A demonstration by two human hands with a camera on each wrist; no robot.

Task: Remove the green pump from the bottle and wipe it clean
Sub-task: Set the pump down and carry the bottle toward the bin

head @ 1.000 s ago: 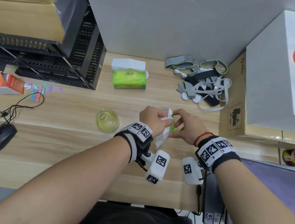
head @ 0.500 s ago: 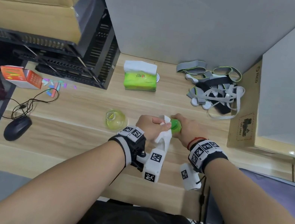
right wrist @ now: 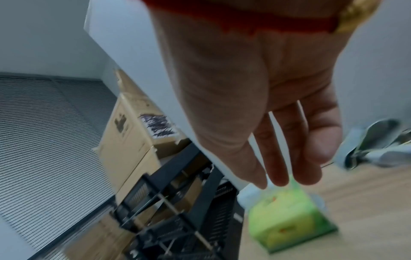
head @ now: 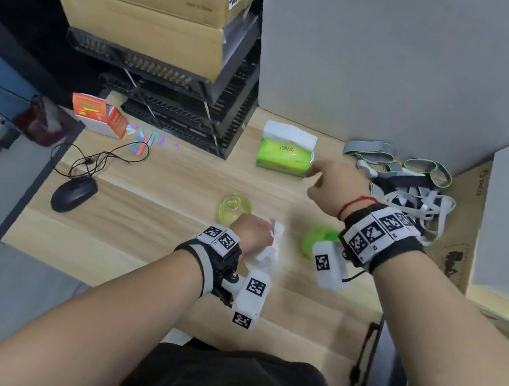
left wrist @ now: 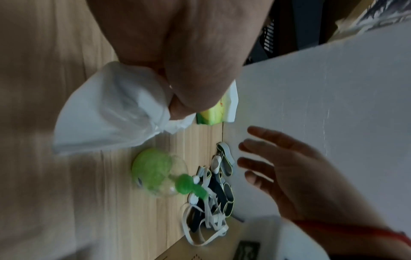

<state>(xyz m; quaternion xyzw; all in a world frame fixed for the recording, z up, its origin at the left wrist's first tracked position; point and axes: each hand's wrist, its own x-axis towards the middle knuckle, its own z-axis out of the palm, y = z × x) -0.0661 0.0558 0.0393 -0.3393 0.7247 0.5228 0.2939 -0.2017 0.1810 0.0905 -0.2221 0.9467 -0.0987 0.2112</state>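
I am seeing my right hand (head: 332,186) letting go of the green pump (left wrist: 160,174), which half a second ago it was holding against the tissue. The pump is now lying on its side on the worktop (head: 159,183), just right of my left hand (head: 251,231) and partly hidden under my right wrist in the head view. In the left wrist view its clear dome and green nozzle are resting on the wood, beside the tangle of grey straps (head: 407,185).

My right hand is reaching forward toward the green tissue pack (head: 283,153), its fingers (right wrist: 280,158) spread and loosely straight, holding nothing; the fingertips are arriving just beside the pack without yet touching it, as far as I can tell through the blur.

My left hand is staying low over the worktop, its fingers curled round the crumpled white tissue (left wrist: 115,112), which is bunching out below the fist.

The bottle (head: 234,209), open-necked with yellow liquid inside, is standing just left of my left hand, apart from the pump.

I am judging that removal is done and one round of wiping has paused. The reach toward the pack suggests I am going for a fresh sheet, so the pump is probably not clean yet.
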